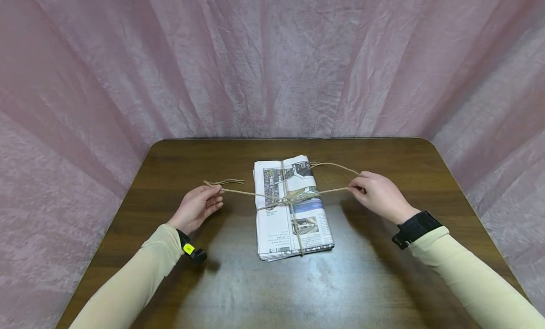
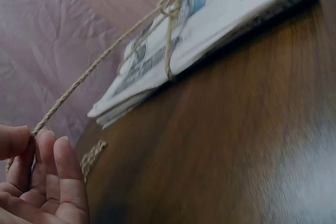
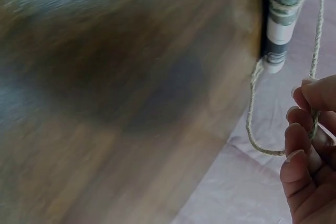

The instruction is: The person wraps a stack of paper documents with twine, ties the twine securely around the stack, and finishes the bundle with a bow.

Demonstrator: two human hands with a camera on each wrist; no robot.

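A folded stack of newspapers point(image 1: 272, 229) lies on the table, with twine point(image 1: 286, 177) running lengthwise and crosswise over it and crossing near its middle. To its left, my left hand point(image 1: 197, 206) pinches one length of the twine point(image 2: 79, 81) between thumb and forefinger. That length stretches straight from the crossing. On the other side, my right hand point(image 1: 379, 194) pinches another length of twine point(image 3: 317, 35), with its slack part point(image 3: 251, 114) curving back toward the stack's far right edge. In the left wrist view, a loop of twine point(image 2: 169, 3) shows at the crossing.
The brown wooden table point(image 1: 230, 291) has rounded far corners. A loose twine end point(image 1: 232, 181) lies beyond my left hand. Pink curtains point(image 1: 272, 64) hang behind and on both sides. Dark bands point(image 1: 419, 229) with small devices sit on both wrists.
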